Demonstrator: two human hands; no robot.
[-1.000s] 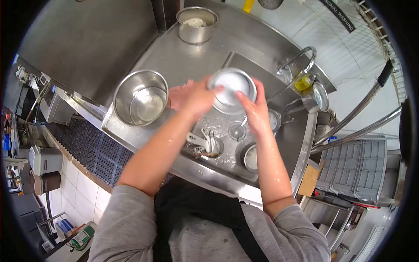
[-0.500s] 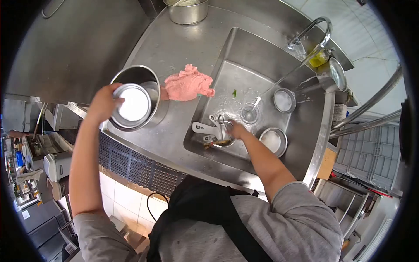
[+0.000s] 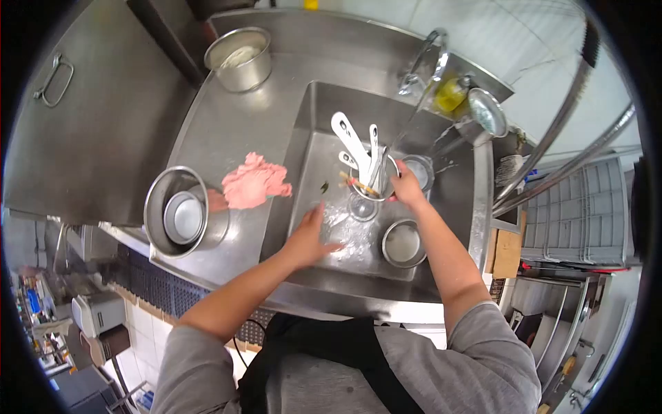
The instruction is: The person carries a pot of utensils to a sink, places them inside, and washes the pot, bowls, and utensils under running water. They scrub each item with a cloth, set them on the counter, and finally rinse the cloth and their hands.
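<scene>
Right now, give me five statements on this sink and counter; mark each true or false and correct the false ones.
1. The person's right hand holds a round silvery cup containing white-handled utensils. True.
2. The person's left hand is clutching the crumpled pink cloth. False: the hand looks empty, and the cloth lies on the grey steel counter.
3. A small round metal bowl sits inside the wide steel pot. True.
4. The clear container of yellow liquid stands inside the rectangular steel sink. False: it is behind the sink, beside the curved chrome faucet.
5. A deep steel pot with pale contents stands on the counter, outside the sink. True.
</scene>
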